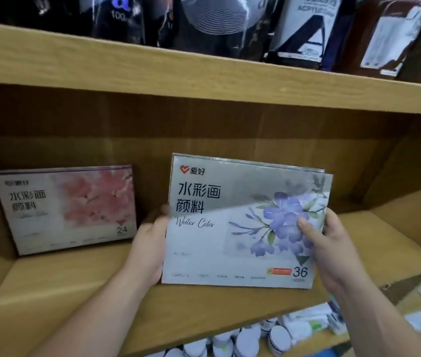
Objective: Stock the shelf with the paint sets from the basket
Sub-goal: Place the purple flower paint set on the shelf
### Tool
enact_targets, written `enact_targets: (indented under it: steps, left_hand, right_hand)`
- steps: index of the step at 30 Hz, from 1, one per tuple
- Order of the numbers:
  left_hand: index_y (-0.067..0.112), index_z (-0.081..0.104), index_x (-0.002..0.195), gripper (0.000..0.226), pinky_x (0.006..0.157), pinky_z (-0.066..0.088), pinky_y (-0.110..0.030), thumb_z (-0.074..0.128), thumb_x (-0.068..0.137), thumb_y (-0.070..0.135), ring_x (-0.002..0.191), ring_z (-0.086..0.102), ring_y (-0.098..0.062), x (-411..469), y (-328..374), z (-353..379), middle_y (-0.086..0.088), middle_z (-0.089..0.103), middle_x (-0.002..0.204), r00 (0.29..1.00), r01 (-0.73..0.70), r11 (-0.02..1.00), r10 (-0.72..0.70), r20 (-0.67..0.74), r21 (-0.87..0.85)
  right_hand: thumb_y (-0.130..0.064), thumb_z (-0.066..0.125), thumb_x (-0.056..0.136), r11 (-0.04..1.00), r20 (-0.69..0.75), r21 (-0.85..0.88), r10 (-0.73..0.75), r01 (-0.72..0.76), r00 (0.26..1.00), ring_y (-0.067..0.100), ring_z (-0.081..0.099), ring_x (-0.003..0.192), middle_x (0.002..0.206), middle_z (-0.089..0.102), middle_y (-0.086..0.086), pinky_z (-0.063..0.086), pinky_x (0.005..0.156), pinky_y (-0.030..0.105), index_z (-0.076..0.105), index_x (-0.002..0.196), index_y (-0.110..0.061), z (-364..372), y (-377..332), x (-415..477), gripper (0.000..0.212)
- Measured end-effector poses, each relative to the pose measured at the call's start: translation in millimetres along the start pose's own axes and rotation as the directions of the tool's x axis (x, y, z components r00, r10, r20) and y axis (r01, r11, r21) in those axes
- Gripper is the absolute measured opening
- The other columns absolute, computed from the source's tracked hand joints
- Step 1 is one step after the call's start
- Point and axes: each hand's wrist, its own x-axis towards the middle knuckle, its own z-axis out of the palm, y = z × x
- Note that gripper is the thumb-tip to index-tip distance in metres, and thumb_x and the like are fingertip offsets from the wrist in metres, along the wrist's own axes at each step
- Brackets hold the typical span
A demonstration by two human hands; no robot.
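1. Position, head view: the purple-flower paint set [230,228] stands upright on the shelf [75,292], near the front edge.
2. Hold: the left hand [150,248] grips its left edge with fingers curled behind. The right hand [333,251] pinches its right edge, thumb on the front face.
3. Handling, judged: a flat, stiff box, probably light. The glossy wrap may slip, so hold both side edges.
4. Count: one "36" set in hand and one pink-flower paint set [67,210] marked "24" to its left. A second edge shows behind the held set; whether it is another box cannot be told.

Glossy film-wrapped paint set [245,222] stands on matt wood-grain shelf [80,292].
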Motion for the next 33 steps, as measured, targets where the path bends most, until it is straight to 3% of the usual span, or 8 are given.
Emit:
enact_targets:
  steps: [8, 11, 14, 16, 19, 23, 27, 33]
  left_hand:
    - [0.008, 0.075, 0.109, 0.036, 0.074, 0.062, -0.06, 0.044, 0.103, 0.025, 0.092, 0.077, -0.037, 5, -7, -13, -0.015, 0.079, 0.104, 0.995, 0.077, 0.994, -0.081, -0.063, -0.072]
    - [0.008, 0.08, 0.095, 0.033, 0.046, 0.057, -0.031, 0.048, 0.101, 0.013, 0.066, 0.078, -0.022, 4, -7, -14, -0.008, 0.081, 0.084, 0.988, 0.028, 0.998, -0.019, -0.15, 0.06]
    - [0.014, 0.081, 0.084, 0.037, 0.05, 0.059, -0.04, 0.047, 0.098, 0.02, 0.068, 0.078, -0.03, 0, -10, -10, -0.011, 0.08, 0.084, 0.978, 0.015, 0.998, -0.002, -0.211, 0.06]
    - [0.019, 0.08, 0.081, 0.042, 0.053, 0.06, -0.045, 0.045, 0.096, 0.036, 0.068, 0.077, -0.03, -1, -11, -4, -0.008, 0.081, 0.082, 0.966, -0.022, 0.999, 0.028, -0.256, 0.026]
    - [0.027, 0.076, 0.098, 0.018, 0.052, 0.055, -0.025, 0.059, 0.097, 0.035, 0.072, 0.075, -0.016, 3, -14, 7, 0.005, 0.081, 0.089, 0.937, -0.18, 0.969, 0.222, -0.271, 0.171]
    - [0.056, 0.071, 0.098, 0.019, 0.077, 0.057, -0.025, 0.061, 0.1, 0.039, 0.09, 0.073, 0.002, 11, -6, 18, 0.025, 0.077, 0.098, 0.914, -0.236, 0.925, 0.316, -0.254, 0.298]
    - [0.036, 0.067, 0.123, 0.025, 0.102, 0.054, -0.042, 0.066, 0.099, 0.027, 0.113, 0.069, -0.015, 18, 10, 16, 0.009, 0.073, 0.123, 0.928, -0.217, 0.839, 0.336, -0.16, 0.498]
    - [0.048, 0.059, 0.122, 0.041, 0.093, 0.052, -0.022, 0.071, 0.092, 0.023, 0.107, 0.067, -0.002, -3, -10, -1, 0.015, 0.07, 0.119, 0.945, -0.156, 0.641, 0.318, -0.075, 0.752]
  right_hand:
    - [-0.037, 0.085, 0.084, 0.996, -0.134, -0.024, -0.085, 0.083, 0.987, 0.029, 0.074, 0.115, 0.131, 0.073, 0.0, 0.062, 0.091, 0.059, 0.062, 0.135, -0.039, 28, 18, 6, 0.056]
    - [-0.03, 0.085, 0.088, 0.994, -0.172, -0.03, -0.113, 0.109, 0.979, 0.02, 0.074, 0.112, 0.127, 0.072, -0.006, 0.065, 0.085, 0.049, 0.06, 0.131, -0.046, 26, 25, 6, 0.052]
    - [-0.032, 0.084, 0.088, 0.997, -0.16, -0.056, -0.059, 0.051, 0.985, 0.01, 0.077, 0.097, 0.113, 0.074, -0.009, 0.065, 0.067, 0.03, 0.059, 0.117, -0.049, 23, 26, 15, 0.043]
    - [-0.038, 0.082, 0.089, 0.997, -0.121, -0.066, 0.025, -0.033, 0.992, 0.019, 0.079, 0.09, 0.11, 0.075, 0.001, 0.068, 0.067, 0.043, 0.058, 0.118, -0.036, 22, 25, 27, 0.038]
    - [-0.039, 0.078, 0.092, 0.994, -0.088, -0.09, 0.048, -0.056, 0.995, 0.012, 0.071, 0.072, 0.104, 0.07, 0.012, 0.061, 0.056, 0.034, 0.054, 0.105, -0.024, 22, 26, 47, 0.031]
    - [-0.039, 0.087, 0.084, 0.996, -0.05, 0.028, 0.087, -0.086, 0.995, 0.027, 0.059, 0.082, 0.103, 0.065, 0.028, 0.055, 0.07, 0.047, 0.056, 0.103, -0.006, 30, 27, 69, 0.049]
    - [-0.051, 0.088, 0.064, 0.997, -0.072, 0.061, 0.051, -0.047, 0.996, 0.027, 0.071, 0.076, 0.095, 0.076, 0.007, 0.056, 0.065, 0.038, 0.069, 0.108, -0.005, 43, 26, 88, 0.067]
    - [-0.021, 0.085, 0.087, 0.995, -0.082, 0.079, -0.048, 0.055, 0.995, 0.03, 0.077, 0.092, 0.11, 0.075, 0.014, 0.063, 0.084, 0.054, 0.057, 0.126, 0.0, 63, 38, 110, 0.053]
